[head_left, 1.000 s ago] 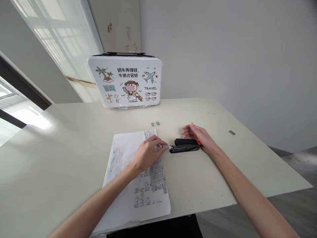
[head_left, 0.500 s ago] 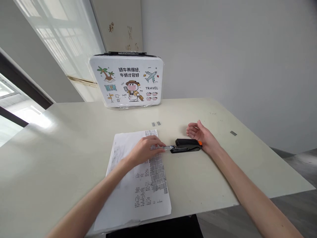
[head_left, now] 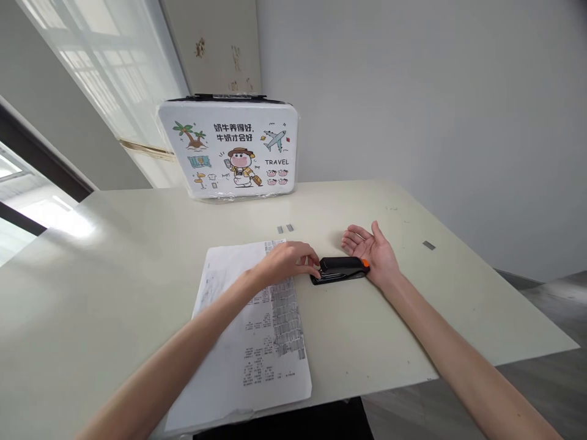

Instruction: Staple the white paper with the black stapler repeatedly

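A black stapler with an orange rear end lies on the table, its front pointing left. At that front end, my left hand has thumb and fingers closed on the stapler's metal staple tray, which now shows little beyond the body. The heel of my right hand rests against the orange rear; its palm is turned up and its fingers are apart. Below my left forearm lies a printed sheet stack, with a dense band of grey staples along its right side.
Two short staple strips lie beyond the paper, and another staple strip is at the right. A white cartoon-printed case in clear plastic stands at the back. The table's front edge runs close to the paper.
My left hand has moved right, and the metal tray that stuck out of the stapler has slid into its body. My right hand stays at the rear end, its palm turned up more.
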The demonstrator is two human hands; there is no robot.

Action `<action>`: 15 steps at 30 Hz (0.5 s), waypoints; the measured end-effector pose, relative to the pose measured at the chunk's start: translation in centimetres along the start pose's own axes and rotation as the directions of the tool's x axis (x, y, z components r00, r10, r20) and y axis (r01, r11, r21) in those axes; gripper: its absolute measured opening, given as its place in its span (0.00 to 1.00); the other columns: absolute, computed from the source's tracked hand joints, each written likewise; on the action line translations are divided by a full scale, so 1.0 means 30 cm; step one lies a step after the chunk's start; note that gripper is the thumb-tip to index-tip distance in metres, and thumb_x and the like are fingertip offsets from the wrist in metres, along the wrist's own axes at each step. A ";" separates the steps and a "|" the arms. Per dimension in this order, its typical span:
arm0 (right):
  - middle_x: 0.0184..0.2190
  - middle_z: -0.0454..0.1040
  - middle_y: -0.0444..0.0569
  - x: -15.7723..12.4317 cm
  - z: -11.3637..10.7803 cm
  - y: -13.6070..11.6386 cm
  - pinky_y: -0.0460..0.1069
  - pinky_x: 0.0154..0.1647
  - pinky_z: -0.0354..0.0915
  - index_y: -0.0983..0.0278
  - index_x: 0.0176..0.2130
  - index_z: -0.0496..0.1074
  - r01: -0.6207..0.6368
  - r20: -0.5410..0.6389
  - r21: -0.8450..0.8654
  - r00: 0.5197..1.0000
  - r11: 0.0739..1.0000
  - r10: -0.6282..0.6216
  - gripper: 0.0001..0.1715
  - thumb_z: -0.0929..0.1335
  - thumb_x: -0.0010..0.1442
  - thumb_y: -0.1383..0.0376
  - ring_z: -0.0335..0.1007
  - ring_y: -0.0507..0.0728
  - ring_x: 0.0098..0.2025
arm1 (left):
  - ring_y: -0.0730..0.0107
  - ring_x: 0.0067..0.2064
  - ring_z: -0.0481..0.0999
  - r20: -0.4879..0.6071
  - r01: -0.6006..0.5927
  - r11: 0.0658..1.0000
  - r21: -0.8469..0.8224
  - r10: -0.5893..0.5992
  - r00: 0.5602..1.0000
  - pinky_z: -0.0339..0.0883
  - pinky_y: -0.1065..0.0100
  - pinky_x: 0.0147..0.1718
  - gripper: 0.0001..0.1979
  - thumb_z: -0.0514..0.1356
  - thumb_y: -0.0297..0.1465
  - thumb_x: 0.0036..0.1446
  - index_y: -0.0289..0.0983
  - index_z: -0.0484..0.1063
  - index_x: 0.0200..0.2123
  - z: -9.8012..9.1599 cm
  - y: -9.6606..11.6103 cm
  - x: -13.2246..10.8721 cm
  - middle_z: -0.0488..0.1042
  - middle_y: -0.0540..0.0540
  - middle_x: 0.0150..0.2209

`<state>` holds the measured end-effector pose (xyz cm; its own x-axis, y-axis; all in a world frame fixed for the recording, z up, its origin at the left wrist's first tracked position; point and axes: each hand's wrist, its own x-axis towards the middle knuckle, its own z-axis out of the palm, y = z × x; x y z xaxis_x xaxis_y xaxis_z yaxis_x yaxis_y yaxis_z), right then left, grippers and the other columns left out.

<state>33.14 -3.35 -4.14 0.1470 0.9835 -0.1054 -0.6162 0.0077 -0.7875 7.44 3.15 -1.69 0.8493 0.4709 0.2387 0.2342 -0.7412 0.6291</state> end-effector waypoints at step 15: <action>0.40 0.81 0.49 -0.090 0.058 -0.073 0.54 0.50 0.72 0.58 0.43 0.79 0.168 0.218 -0.659 0.976 0.733 -0.028 0.24 0.69 0.66 0.42 0.77 0.58 0.41 | 0.59 0.47 0.78 -0.049 0.061 0.952 0.300 -0.049 0.998 0.71 0.59 0.46 0.12 0.63 0.41 0.69 0.40 0.75 0.48 -0.057 0.113 -0.178 0.80 0.45 0.46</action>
<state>32.74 -5.69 -1.07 -0.0079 0.9986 0.0514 0.0824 0.0519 -0.9952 2.88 -1.06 0.43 0.8125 0.5295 0.2437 0.4172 -0.8202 0.3914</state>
